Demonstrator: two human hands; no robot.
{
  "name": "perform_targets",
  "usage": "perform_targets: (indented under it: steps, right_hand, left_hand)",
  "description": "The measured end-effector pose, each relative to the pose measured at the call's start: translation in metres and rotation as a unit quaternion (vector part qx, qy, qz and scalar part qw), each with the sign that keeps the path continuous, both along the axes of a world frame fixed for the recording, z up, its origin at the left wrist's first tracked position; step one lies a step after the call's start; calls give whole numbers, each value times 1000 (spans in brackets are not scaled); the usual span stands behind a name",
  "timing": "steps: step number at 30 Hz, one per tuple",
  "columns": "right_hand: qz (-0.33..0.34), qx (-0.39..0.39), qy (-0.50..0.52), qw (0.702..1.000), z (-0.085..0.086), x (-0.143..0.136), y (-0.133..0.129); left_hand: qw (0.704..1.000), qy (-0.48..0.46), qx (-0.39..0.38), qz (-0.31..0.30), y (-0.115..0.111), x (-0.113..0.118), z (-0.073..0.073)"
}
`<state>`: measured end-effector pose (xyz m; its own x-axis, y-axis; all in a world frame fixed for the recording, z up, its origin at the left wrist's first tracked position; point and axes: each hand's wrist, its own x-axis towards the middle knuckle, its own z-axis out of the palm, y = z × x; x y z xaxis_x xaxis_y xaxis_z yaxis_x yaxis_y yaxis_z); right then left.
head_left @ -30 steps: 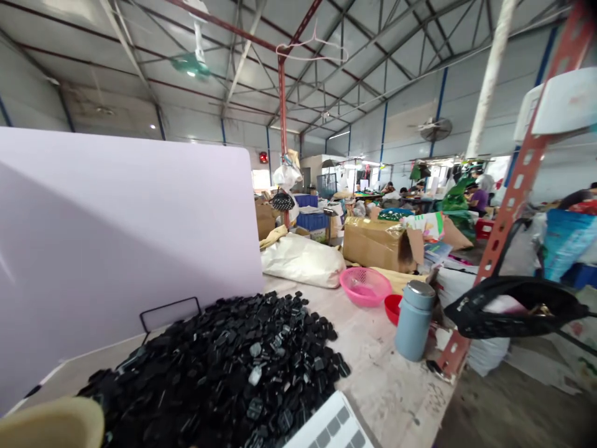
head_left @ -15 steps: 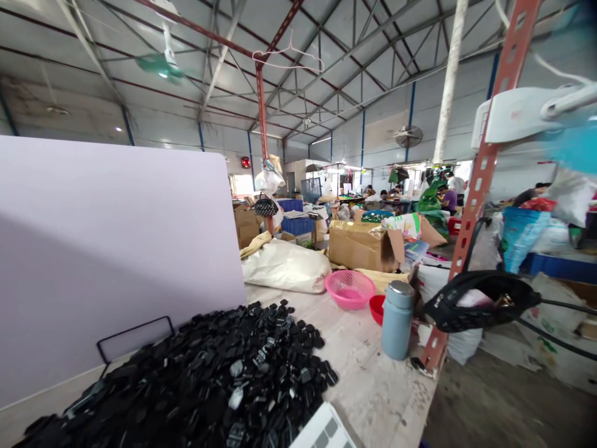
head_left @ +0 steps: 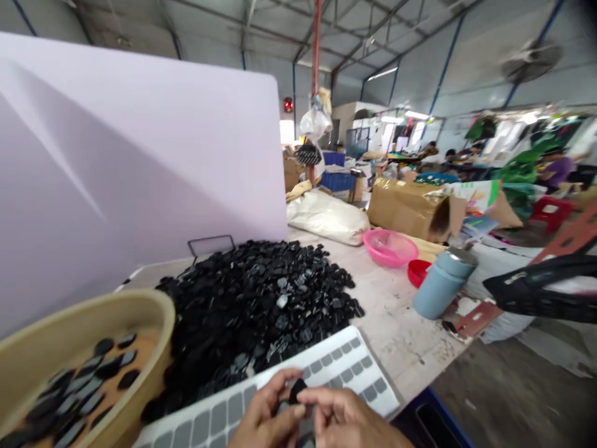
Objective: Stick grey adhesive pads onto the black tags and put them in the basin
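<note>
At the bottom centre, my left hand [head_left: 273, 407] and my right hand [head_left: 347, 417] meet over a white board [head_left: 342, 351] marked with rows of grey shapes. A small black piece [head_left: 297, 390] is pinched in my left hand's fingers, and my right fingertips touch its edge. Behind the board spreads a large heap of black pieces [head_left: 242, 298]. To the left stands a round tan basin [head_left: 163, 311] with several flat black pieces inside.
A pale lilac panel [head_left: 186, 155] rises behind the heap. Right of it are a white sack [head_left: 326, 216], pink basket [head_left: 389, 249], red bowl [head_left: 418, 272] and blue flask [head_left: 443, 283]. A black bag [head_left: 536, 286] hangs at the right. People sit far back.
The view has tilted down and turned left, bringing both hands and the tan basin into sight. More of the marked white board shows.
</note>
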<state>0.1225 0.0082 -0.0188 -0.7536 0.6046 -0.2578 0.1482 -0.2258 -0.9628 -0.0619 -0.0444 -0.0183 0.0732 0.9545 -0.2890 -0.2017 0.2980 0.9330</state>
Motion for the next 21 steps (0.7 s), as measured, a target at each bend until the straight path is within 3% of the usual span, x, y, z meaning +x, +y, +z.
perform_targets:
  steps: [4, 8, 12, 15, 21]
  right_hand:
    - [20, 19, 24, 999, 5, 6, -2]
    - [-59, 53, 42, 996, 4, 8, -1]
    - [-126, 181, -24, 975, 3, 8, -2]
    - [-166, 293, -56, 940, 2, 7, -3]
    - [-160, 418, -53, 892, 1, 2, -7]
  left_hand:
    - [1000, 10, 3, -5, -3, 9, 14]
    - [998, -65, 3, 5, -3, 15, 10]
    - [989, -147, -10, 19, -3, 20, 3]
    - [984, -172, -20, 28, -3, 22, 2]
    - [982, -178, -39, 44, -4, 25, 4]
